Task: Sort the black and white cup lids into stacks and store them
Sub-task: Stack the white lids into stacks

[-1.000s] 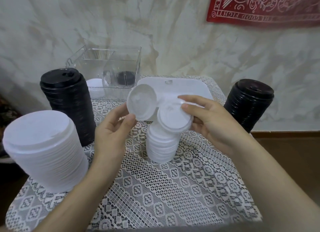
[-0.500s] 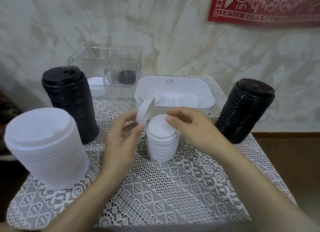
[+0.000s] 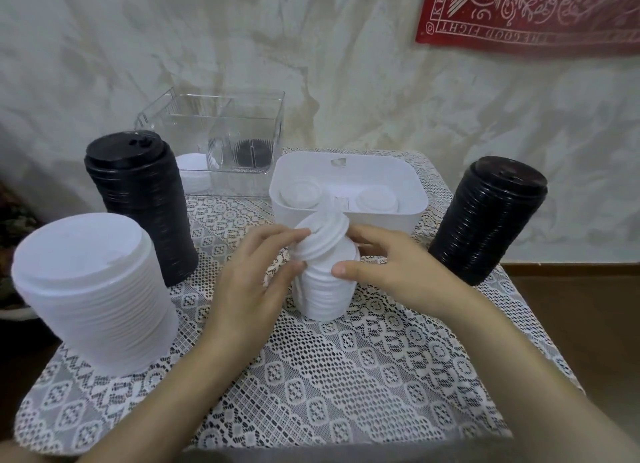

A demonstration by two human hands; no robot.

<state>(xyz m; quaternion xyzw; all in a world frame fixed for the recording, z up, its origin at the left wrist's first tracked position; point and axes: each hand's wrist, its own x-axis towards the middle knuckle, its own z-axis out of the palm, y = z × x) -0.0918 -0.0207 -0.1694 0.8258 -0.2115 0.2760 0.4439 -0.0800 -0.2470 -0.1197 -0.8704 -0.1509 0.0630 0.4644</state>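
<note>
A small stack of white lids (image 3: 325, 291) stands at the middle of the lace-covered table (image 3: 346, 376). Its top lids (image 3: 323, 237) sit tilted to the left. My left hand (image 3: 254, 275) pinches the tilted lids from the left. My right hand (image 3: 391, 268) holds the stack from the right, thumb on its front. A large white lid stack (image 3: 93, 303) stands at the near left. Two tall black lid stacks stand at the left (image 3: 142, 203) and the right (image 3: 485, 220).
A white bin (image 3: 346, 213) behind the small stack holds two white lids. A clear divided box (image 3: 221, 140) at the back holds a few black and white lids. The wall rises just behind the table. A red cloth (image 3: 533, 9) hangs upper right.
My left hand brought the loose white lid down onto the small stack. My right hand slid from the stack's top to its right side. The camera moved closer.
</note>
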